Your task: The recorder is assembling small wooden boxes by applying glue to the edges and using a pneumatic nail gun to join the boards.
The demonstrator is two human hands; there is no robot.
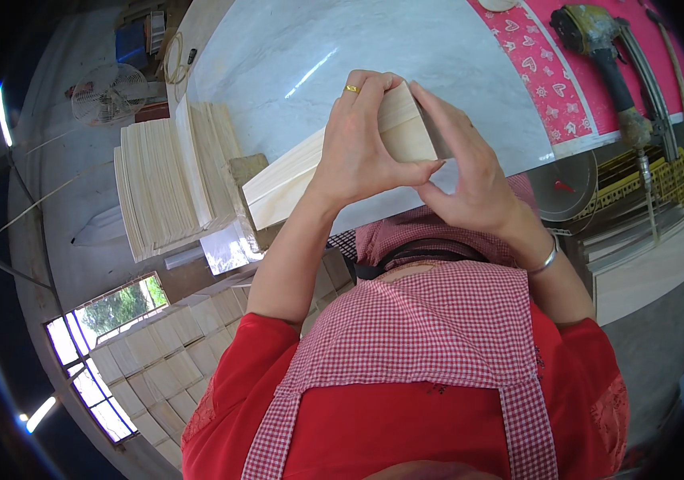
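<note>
Over the marbled tabletop (414, 40), both hands (358, 148) (470, 172) on pale wood (407, 142).

Red top (390, 424), red-white checked apron (422, 328), gold ring (351, 89), silver bangle (550, 254)

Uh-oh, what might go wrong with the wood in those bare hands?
The left grip is bare around the light wood, so a rough edge might give a splinter. The wood's other end sits close to the stack of thin boards; bumping it might make some slide. Loosening the hold might also let the wood drop.
</note>
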